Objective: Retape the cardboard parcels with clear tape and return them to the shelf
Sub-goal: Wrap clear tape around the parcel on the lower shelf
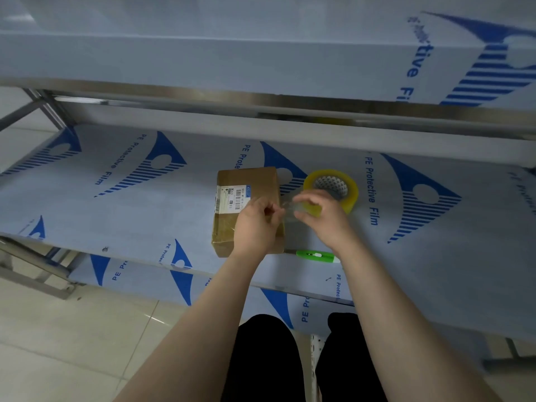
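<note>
The cardboard parcel (246, 187) is lying flat on the middle shelf (145, 216), near the front edge, with its long side running away from us. A white shipping label (232, 198) is sitting on its top face, towards the left side, and glossy tape is already showing on the end nearest us.

Just above the parcel's right half, we are stretching a short strip of clear tape (288, 208) between our two hands. Our left hand (255, 224) is hovering over the near right corner of the box, thumb and forefinger pinching the strip's left end and the other fingers curling in. Our right hand (322, 219) is holding the strip's other end, fingers bent around it and the thumb closing from below. It is sitting directly in front of the tape roll (311, 181); we cannot tell whether it is also touching the roll.

The yellowish roll is resting tilted on the shelf, just beside the parcel's far right corner. A green utility knife (316, 254) is lying at the shelf's front edge, under our right wrist and near the parcel's near right corner.

Blue-printed protective film is covering the shelf, as well as the upper shelf (232, 53) and the lower shelf (232, 285). Below us, our dark trousers (261, 358) and the pale tiled floor (72, 329) are showing.
</note>
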